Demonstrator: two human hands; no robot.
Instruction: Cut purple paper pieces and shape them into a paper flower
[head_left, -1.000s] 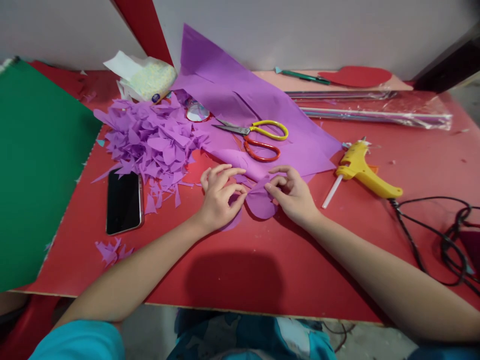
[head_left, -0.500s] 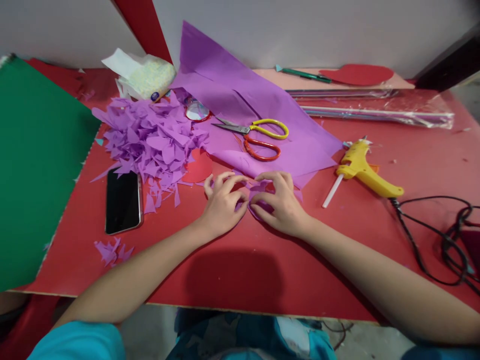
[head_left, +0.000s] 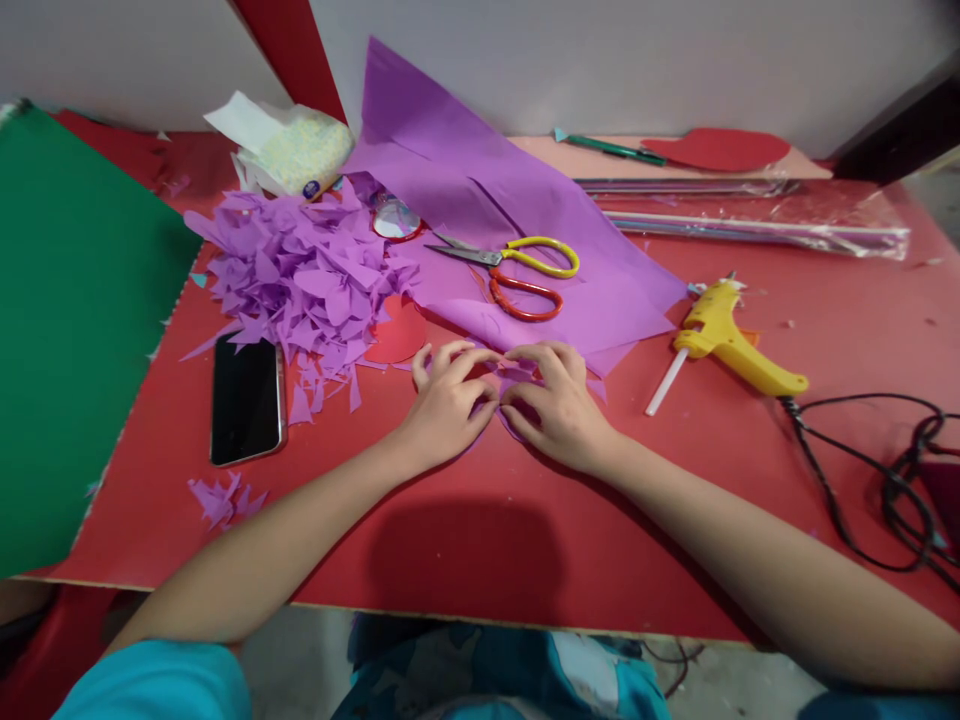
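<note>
My left hand (head_left: 448, 405) and my right hand (head_left: 561, 412) meet over the middle of the table, fingers curled and thumb tips almost touching. Both pinch a small purple paper piece (head_left: 513, 378); the hands cover most of it, so its shape is hard to make out. Just beyond them lies a large purple paper sheet (head_left: 600, 285). On that sheet rest scissors (head_left: 495, 258) with one yellow and one red handle, blades apart and pointing left. A red paper cutout (head_left: 400, 332) sits beyond my left hand, beside a heap of purple paper cutouts (head_left: 300, 270).
A phone (head_left: 246, 400) lies on the left, near a green board (head_left: 82, 330). A tissue pack (head_left: 300, 155) is at the back. To the right are a yellow glue gun (head_left: 731, 340) and its looped black cable (head_left: 832, 500). Wrapped sticks (head_left: 750, 228) and a green pen (head_left: 611, 147) lie behind.
My fingers shift slightly on the purple paper piece, and the right index fingertip comes closer to the left hand. Everything else stays in place.
</note>
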